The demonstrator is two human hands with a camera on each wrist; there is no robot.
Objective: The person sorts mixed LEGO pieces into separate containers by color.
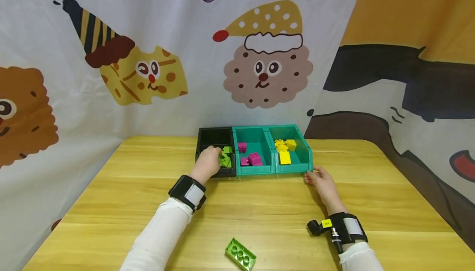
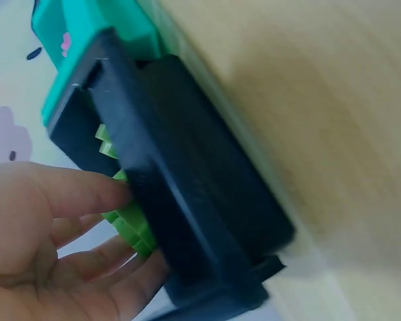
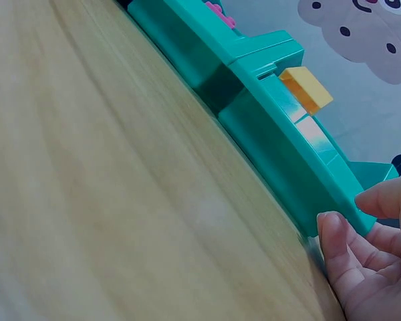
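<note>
My left hand (image 1: 208, 161) reaches into the black bin (image 1: 216, 133). In the left wrist view its thumb and fingers pinch a green toy building brick (image 2: 135, 227) just behind the bin's front wall. Other green bricks (image 1: 227, 150) lie in that bin, partly hidden by the hand. My right hand (image 1: 323, 184) rests at the front right corner of the right teal bin (image 1: 305, 161), its fingers loosely bent and touching or almost touching the corner. Yellow bricks (image 1: 285, 158) sit in that bin. Magenta bricks (image 1: 255, 159) are in the middle teal bin (image 1: 256, 133).
A green brick (image 1: 240, 254) lies upside down on the wooden table (image 1: 267, 209) near the front edge, between the forearms. The three bins stand side by side at the table's back, before a printed cloth (image 1: 208, 77).
</note>
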